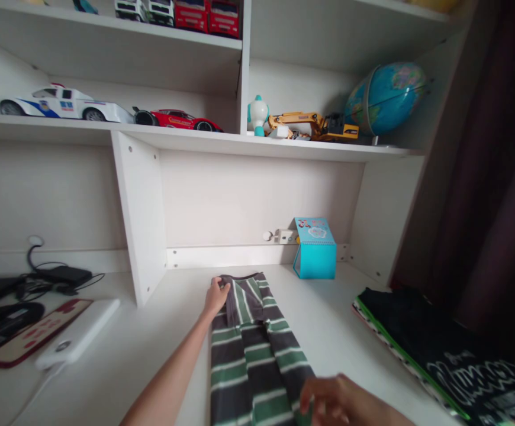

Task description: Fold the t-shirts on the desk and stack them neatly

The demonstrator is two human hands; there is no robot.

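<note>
A grey, green and white striped garment (pixel 253 349) lies lengthwise on the white desk (pixel 160 337), folded into a long strip. My left hand (pixel 215 297) reaches forward and pinches the garment's far left corner near the collar. My right hand (pixel 337 401) rests at the bottom of the view on the garment's near right part, blurred, with its fingers curled over the cloth.
A stack of dark folded clothes (pixel 444 349) lies at the right. A blue box (pixel 314 248) stands by the back wall. At the left are a white power bank (pixel 77 334), a red case and cables. Toy cars (pixel 64 102), an excavator and a globe (pixel 386 97) fill the shelves above.
</note>
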